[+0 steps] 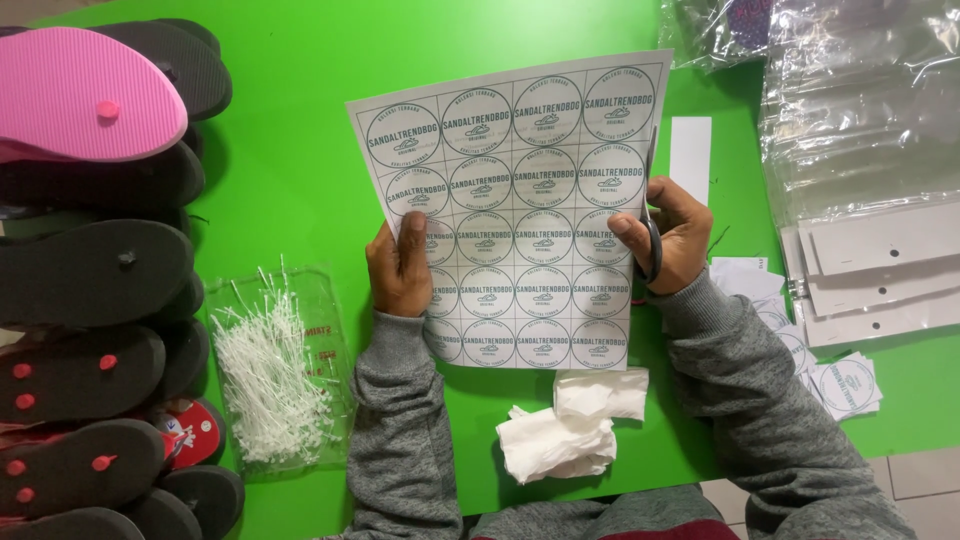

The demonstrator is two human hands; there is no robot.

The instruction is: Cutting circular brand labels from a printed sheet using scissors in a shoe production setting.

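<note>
Two hands hold a thin white printed sheet of round labels (515,215) above the green worktop (290,130): left hand (400,270) pinches its edge, right hand (675,235) grips grey-handled scissors (652,215). Light, floppy paper; best supported near the cut.

Left hand (400,268) thumb up, pinching; right hand (672,235) curled closed, fingers through handles; grey-sleeved forearms angled inward.
</note>
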